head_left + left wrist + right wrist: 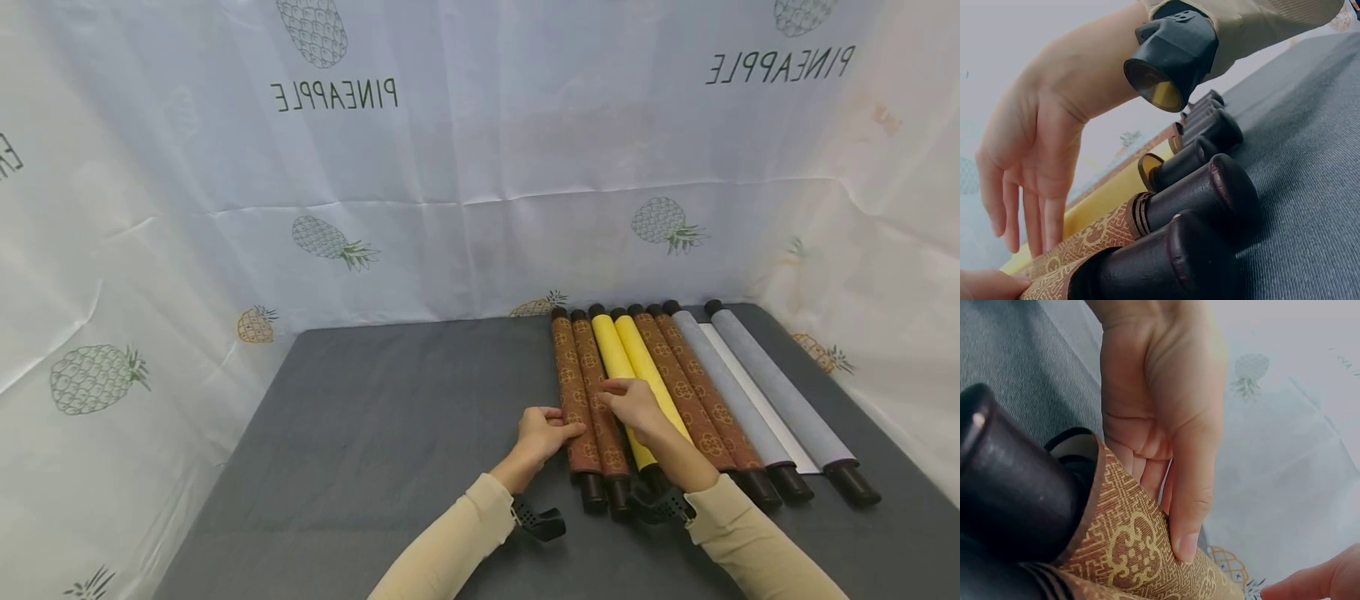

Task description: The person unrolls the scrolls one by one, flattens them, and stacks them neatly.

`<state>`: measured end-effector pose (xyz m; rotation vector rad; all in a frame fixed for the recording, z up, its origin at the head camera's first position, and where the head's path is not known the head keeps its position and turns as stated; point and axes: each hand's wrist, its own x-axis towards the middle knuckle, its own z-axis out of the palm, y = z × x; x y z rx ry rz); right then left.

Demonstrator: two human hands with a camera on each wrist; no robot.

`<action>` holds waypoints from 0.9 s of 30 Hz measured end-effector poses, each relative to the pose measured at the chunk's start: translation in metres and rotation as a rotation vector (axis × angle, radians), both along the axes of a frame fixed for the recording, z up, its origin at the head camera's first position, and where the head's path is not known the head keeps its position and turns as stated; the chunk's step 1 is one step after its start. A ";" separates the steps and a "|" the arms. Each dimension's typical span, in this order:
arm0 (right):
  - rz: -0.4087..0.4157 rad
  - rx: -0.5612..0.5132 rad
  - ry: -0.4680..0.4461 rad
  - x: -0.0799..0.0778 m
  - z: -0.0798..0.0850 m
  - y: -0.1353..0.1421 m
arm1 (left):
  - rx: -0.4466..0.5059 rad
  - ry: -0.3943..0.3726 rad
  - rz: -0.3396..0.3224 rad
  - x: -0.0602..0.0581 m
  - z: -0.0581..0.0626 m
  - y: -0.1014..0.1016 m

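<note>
Two brown patterned scrolls with dark knobs lie side by side at the left end of a row. My left hand (542, 433) holds the outermost brown scroll (573, 385), thumb on top and fingers against its left side; the right wrist view shows this left hand (1163, 406) close up. Over the second brown scroll (597, 392) reaches my right hand (636, 407). Its fairly straight fingers point down beside that scroll in the left wrist view, where the right hand (1038, 144) hangs above the row; whether the fingertips touch is unclear.
Right of them lie two yellow scrolls (613, 350), two more brown scrolls (686, 379), and two grey scrolls (780, 383) with a white strip (761, 400) between. A dark grey cloth (390, 433) covers the table. Pineapple-printed curtains (465, 150) stand behind and at both sides.
</note>
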<state>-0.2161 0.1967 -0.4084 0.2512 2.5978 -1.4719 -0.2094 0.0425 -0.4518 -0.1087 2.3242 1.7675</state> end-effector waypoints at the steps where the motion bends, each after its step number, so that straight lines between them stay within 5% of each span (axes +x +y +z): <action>1: 0.002 -0.002 -0.005 0.000 0.000 -0.001 | 0.000 0.002 -0.001 0.000 0.000 -0.001; 19: -0.006 -0.235 -0.028 0.003 -0.010 -0.018 | 0.019 0.018 0.020 0.006 -0.002 -0.029; 27: 0.000 -0.173 -0.077 0.008 -0.019 -0.026 | 0.021 0.014 0.022 0.007 -0.005 -0.037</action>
